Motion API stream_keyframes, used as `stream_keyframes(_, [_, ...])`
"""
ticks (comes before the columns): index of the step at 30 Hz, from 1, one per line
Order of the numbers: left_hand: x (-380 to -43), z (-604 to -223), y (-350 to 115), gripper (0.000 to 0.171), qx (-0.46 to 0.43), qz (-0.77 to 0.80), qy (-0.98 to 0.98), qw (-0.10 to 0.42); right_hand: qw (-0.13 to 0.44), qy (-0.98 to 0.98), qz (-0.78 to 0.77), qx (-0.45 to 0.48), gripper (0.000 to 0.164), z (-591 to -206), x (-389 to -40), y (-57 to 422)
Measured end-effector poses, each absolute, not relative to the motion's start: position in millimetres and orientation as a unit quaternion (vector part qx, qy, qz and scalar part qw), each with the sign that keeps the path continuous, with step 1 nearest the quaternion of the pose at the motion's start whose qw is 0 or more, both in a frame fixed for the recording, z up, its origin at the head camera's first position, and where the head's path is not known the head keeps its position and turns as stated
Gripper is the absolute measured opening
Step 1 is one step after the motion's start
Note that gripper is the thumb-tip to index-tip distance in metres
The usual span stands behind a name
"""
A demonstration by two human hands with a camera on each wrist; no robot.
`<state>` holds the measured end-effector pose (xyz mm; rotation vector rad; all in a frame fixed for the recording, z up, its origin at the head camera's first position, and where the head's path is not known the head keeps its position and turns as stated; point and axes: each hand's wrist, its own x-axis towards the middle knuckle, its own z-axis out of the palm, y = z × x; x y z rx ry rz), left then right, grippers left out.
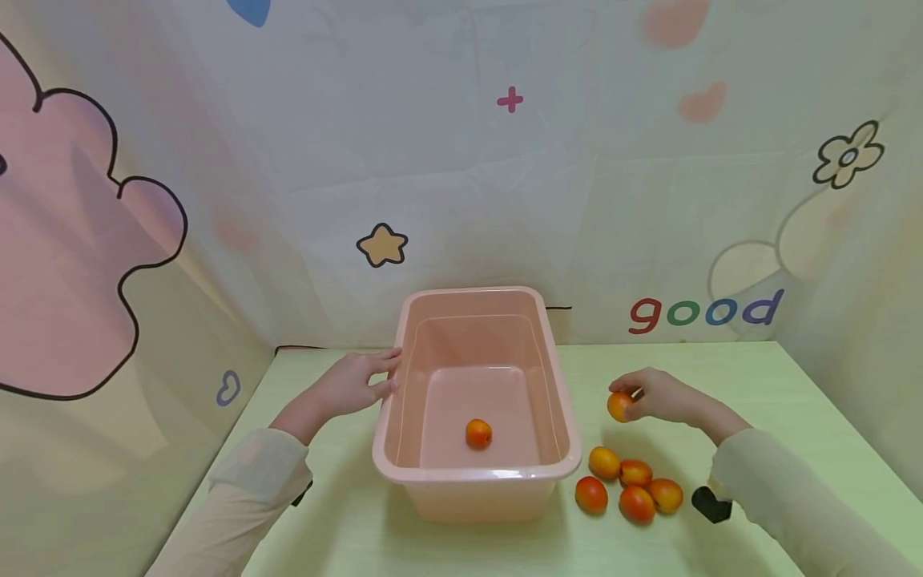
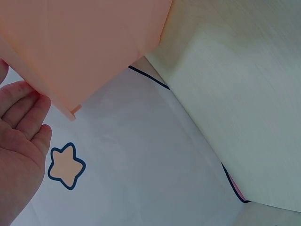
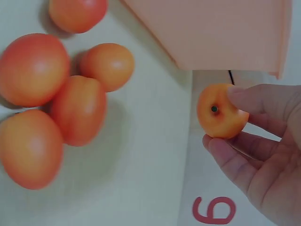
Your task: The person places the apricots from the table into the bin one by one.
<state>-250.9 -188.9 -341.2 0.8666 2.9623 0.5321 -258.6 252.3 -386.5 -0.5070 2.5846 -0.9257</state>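
Note:
A pink plastic tub (image 1: 476,501) stands on the table, with one orange-red fruit (image 1: 478,433) lying on its floor. The fingers of my left hand (image 1: 346,385) rest against the tub's left rim, fairly straight; the left wrist view shows this hand (image 2: 23,127) at the rim from outside. To the right of the tub, my right hand (image 1: 659,395) pinches a small yellow-orange fruit (image 3: 221,113) between thumb and fingers, above the table. Its dark stem spot faces the right wrist camera. Several similar fruits (image 1: 638,505) lie in a group below that hand.
The pale green table (image 1: 324,513) meets a printed cloth backdrop (image 1: 447,200) just behind the tub. More cloth hangs at both sides. One loose fruit (image 1: 591,495) sits close to the tub's right front corner.

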Motion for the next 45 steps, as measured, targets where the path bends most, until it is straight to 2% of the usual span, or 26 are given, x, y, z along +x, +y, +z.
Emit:
stream_keyframes(19, [-249.5, -339.0, -188.8, 0.045, 0.277, 0.170, 0.946, 0.008, 0.140, 0.914, -0.300, -0.234, 0.041, -300.7, -268.5, 224.9])
stream_keyframes(27, [-250.6, -340.2, -189.7, 0.046, 0.273, 0.170, 0.947, 0.013, 0.154, 0.920, -0.275, -0.233, 0.038, -274.1, -272.7, 196.4])
stream_keyframes(31, [-250.6, -339.6, -189.4, 0.046, 0.272, 0.170, 0.947, 0.010, 0.159, 0.916, -0.273, -0.246, 0.036, -265.2, -275.0, 179.9])
stream_keyframes(38, [-250.1, -338.1, -188.5, 0.046, 0.265, 0.177, 0.948, 0.017, 0.133, 0.923, -0.220, -0.286, 0.035, -262.3, -280.1, 147.3])
stream_keyframes(45, [-249.4, -338.0, -187.7, 0.047, 0.259, 0.178, 0.949, 0.022, 0.156, 0.919, -0.198, -0.305, 0.028, -266.9, -287.3, 115.5])
